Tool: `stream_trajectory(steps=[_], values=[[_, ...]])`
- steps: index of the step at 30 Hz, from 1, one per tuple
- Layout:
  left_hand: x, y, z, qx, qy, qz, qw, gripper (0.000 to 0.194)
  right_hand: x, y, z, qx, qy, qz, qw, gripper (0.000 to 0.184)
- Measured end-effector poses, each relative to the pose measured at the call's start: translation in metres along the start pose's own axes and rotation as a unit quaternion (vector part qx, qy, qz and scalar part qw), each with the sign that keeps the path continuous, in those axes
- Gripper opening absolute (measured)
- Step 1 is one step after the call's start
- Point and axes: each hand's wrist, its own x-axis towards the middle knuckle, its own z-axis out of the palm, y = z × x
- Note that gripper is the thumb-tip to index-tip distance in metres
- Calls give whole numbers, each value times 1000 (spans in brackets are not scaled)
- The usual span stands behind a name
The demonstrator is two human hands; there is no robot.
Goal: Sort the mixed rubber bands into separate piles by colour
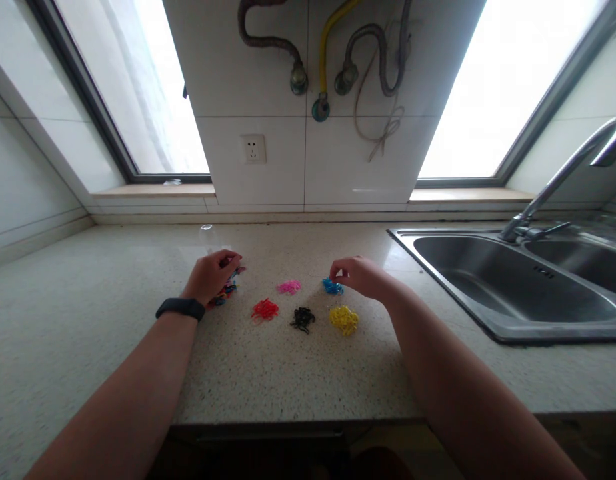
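Note:
My left hand (213,275), with a dark band on its wrist, hovers over a mixed-colour pile of small pieces (228,291), partly covering it. Its fingertips are pinched together; what they hold, if anything, is too small to tell. Over a small heap of blue pieces (333,287), my right hand (357,275) has thumb and fingers closed in a pinch at the heap's top edge. Between the hands lie heaps of pink pieces (289,287), red pieces (265,310), black pieces (303,319) and yellow pieces (344,320). All look like tiny rubber bands.
The heaps lie on a pale speckled countertop (248,373). A clear cup (207,235) stands behind my left hand. On the right is a steel sink (458,313) with a faucet (563,173). A tiled wall with a socket (253,149) rises behind.

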Motion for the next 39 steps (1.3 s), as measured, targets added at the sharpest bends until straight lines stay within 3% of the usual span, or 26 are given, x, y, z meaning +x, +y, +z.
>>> stream_trajectory(steps=[5,11,18,33,39], values=[[0,-1,0,-4,1,1,1000,31,0,7,3,16,46,14,999,8],[1,-3,-5,22,2,-7,1000,38,5,33,22,88,103,71,988,11],[1,-16,-21,119,-53,-40,991,49,14,61,37,187,156,140,960,18],[2,-37,-29,134,-96,-111,980,40,17,71,40,183,129,127,966,18],[2,-41,-26,137,-123,-111,977,38,17,72,40,181,124,132,967,20]])
